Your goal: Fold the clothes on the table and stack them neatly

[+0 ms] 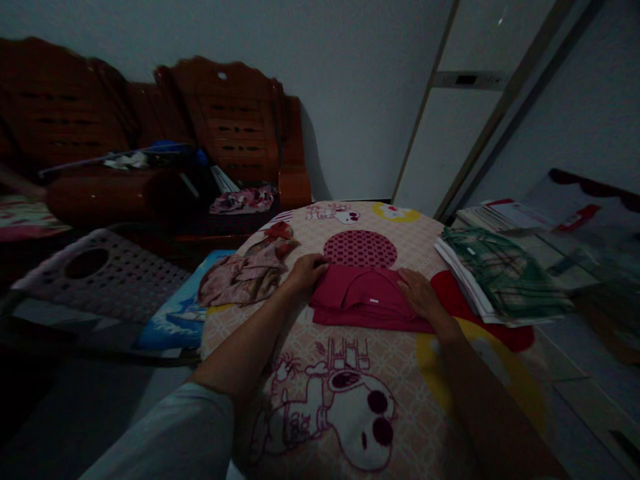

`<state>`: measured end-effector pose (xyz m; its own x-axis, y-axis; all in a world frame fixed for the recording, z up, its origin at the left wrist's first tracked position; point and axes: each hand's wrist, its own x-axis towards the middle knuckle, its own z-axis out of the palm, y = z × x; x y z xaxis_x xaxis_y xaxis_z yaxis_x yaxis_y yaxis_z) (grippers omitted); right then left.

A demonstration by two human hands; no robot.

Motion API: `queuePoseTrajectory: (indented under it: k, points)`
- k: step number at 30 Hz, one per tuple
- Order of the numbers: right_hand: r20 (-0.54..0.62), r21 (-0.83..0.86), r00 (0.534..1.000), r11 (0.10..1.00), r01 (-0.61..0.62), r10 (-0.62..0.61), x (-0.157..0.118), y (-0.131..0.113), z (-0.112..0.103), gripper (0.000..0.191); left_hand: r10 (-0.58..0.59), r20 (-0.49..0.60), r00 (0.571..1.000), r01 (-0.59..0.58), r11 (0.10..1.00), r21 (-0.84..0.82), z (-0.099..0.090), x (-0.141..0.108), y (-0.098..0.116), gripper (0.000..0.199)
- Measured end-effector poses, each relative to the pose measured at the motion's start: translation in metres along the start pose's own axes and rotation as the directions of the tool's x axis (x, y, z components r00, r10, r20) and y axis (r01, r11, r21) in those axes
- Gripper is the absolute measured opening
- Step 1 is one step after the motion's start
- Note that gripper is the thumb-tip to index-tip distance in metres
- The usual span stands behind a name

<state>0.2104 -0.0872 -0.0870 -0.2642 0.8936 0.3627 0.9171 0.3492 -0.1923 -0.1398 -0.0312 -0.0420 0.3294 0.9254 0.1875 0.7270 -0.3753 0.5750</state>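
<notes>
A folded magenta shirt (367,313) lies on the round, cloth-covered table, its neckline and a small white label facing up. My left hand (306,275) is at the shirt's far left corner, fingers bent and closed on the edge. Across the shirt, my right hand (419,293) rests on its right side with the fingers stretched out flat. A crumpled pinkish patterned cloth (245,277) is left of my left hand. To the right of my right hand sits a stack of folded clothes (500,273), with green plaid on top and white below.
The tablecloth (300,353) carries cartoon dog prints. A woven chair (125,280) and a blue printed item (183,313) stand at the left. Behind is a carved wooden bench (230,127) with items on it. Papers (505,215) lie at the right; a tall white appliance (440,133) stands behind.
</notes>
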Motion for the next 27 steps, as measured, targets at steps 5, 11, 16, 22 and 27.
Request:
queuePoseTrajectory:
  k: [5, 11, 16, 22, 27]
  points:
    - [0.004, 0.024, 1.000, 1.000, -0.007, 0.007, 0.000, 0.000, 0.000, 0.054, -0.043, 0.040, 0.998, 0.043, 0.999, 0.010, -0.004, 0.001, 0.000, 0.032]
    - [-0.016, 0.049, 1.000, 0.999, -0.005, 0.005, 0.000, 0.000, 0.001, 0.052, -0.053, 0.050, 0.997, 0.051, 0.998, 0.046, -0.004, 0.000, 0.003, 0.030]
    - [-0.026, 0.069, 1.000, 0.998, -0.004, 0.006, -0.001, 0.001, 0.002, 0.053, -0.091, 0.070, 0.993, 0.083, 0.991, 0.105, -0.005, 0.000, 0.007, 0.026]
    - [-0.042, 0.074, 0.999, 0.997, -0.010, 0.013, -0.001, 0.003, 0.003, 0.053, -0.088, 0.067, 0.994, 0.080, 0.990, 0.113, -0.002, -0.002, 0.012, 0.027]
    - [-0.065, 0.084, 0.998, 0.996, -0.019, 0.024, -0.001, 0.004, 0.004, 0.053, -0.120, 0.109, 0.987, 0.099, 0.979, 0.180, -0.003, 0.001, 0.015, 0.032]
